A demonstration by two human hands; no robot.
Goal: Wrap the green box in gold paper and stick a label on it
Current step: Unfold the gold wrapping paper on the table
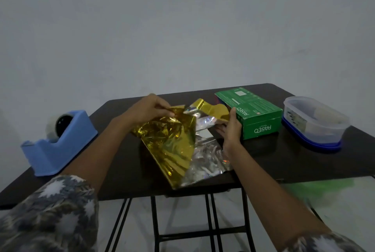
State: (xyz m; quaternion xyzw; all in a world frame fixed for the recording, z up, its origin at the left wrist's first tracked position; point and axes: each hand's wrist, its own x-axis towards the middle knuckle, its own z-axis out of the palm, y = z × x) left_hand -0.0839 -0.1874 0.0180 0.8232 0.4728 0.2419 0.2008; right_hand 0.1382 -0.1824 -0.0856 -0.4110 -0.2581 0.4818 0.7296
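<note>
Gold crinkled foil paper (168,142), its silver underside showing, lies mid-table with one green cardboard box (255,109) just right of it.
The left hand (149,109) pinches the paper's lifted far edge, and the right hand (231,128) grips the box's near left corner, covering it. One blue tape dispenser (58,146) stands left and one clear oval plastic tub (314,121) right, on the dark table (284,160).

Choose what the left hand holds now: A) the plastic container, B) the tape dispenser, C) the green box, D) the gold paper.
D: the left hand pinches the gold paper, while the right hand holds the green box.
</note>
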